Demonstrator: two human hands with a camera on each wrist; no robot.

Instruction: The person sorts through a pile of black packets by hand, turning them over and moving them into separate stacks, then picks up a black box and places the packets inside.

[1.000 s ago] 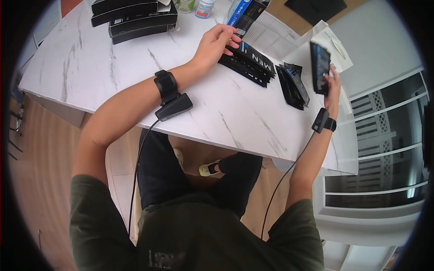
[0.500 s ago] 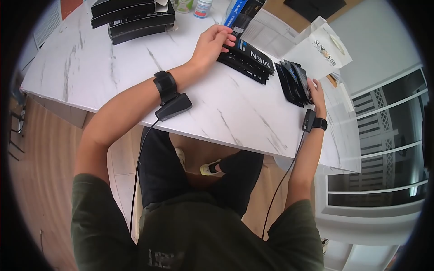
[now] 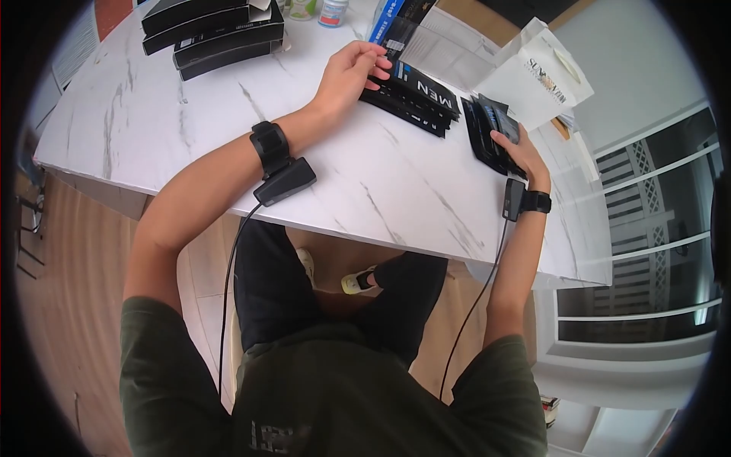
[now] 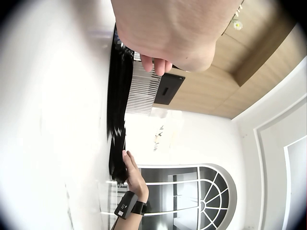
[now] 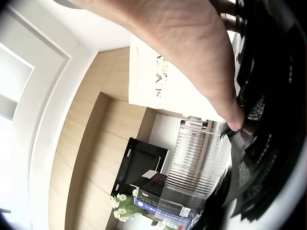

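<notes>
A stack of black flat packets [image 3: 426,93], the top one printed "MEN", lies at the back middle of the marbled table. My left hand [image 3: 341,82] rests at the left end of this stack, its fingers loosely bent over the corner. Farther right is a second, fanned pile of black packets [image 3: 481,133]. At its right side my right hand [image 3: 528,160] grips the pile, thumb on the near upper side. In the right wrist view the thumb presses on the packets [image 5: 266,148], and the other fingers are mostly hidden behind them.
Several black boxes [image 3: 228,47] are piled at the back left, near a small white-capped bottle [image 3: 333,12]. Behind the packets stand a clear ribbed organizer [image 3: 449,55], a blue box [image 3: 384,19] and a white paper bag [image 3: 542,75]. Cables run from both wrist cameras.
My right hand brought a raised black packet down onto the right pile, and its thumb has moved across the packets. The left hand has stayed at its stack.
</notes>
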